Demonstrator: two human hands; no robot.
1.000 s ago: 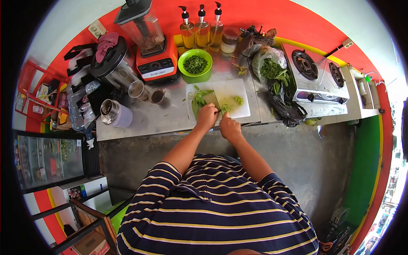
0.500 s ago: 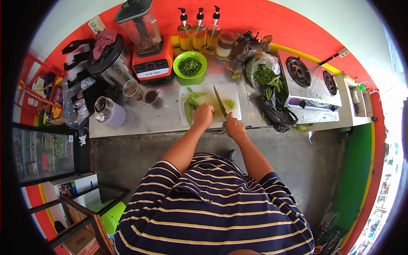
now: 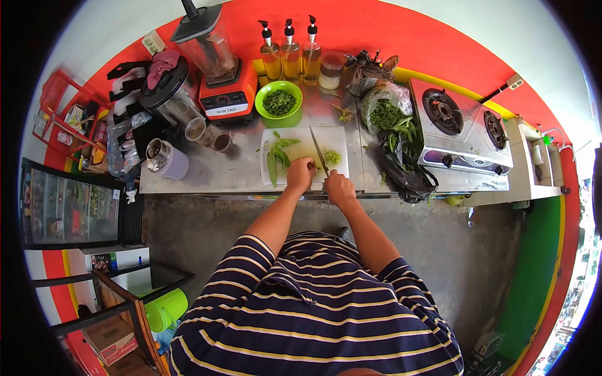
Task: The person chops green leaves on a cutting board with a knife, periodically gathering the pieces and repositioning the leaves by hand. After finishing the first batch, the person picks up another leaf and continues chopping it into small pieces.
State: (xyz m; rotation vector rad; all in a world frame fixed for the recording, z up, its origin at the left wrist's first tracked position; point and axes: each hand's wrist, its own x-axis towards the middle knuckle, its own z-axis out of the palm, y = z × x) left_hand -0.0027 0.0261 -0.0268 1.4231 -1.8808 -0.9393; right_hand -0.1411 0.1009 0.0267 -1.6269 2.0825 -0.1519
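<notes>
My right hand (image 3: 340,188) grips the handle of a kitchen knife (image 3: 318,149), its blade pointing away from me over a white cutting board (image 3: 302,149). Just left of the blade, my left hand (image 3: 301,174) is closed with curled fingers; what they hold is too small to make out. Long green pods or leaves (image 3: 274,164) lie on the board's left side. To the right of the blade sits a small heap of chopped light-green pieces (image 3: 333,157). Behind the board stands a bright green bowl (image 3: 282,118) holding cut dark greens (image 3: 279,101).
A red blender (image 3: 227,100) and a lidded jug (image 3: 168,94) stand back left, near a cup (image 3: 221,142). Pump bottles (image 3: 290,59) line the wall. Right of the board are a bag of greens (image 3: 387,116), a black plastic bag (image 3: 406,175) and a gas stove (image 3: 461,128).
The view has shifted slightly. My right hand and the knife have moved a little left, closer to my left hand, and the blade is nearer its fingers.
</notes>
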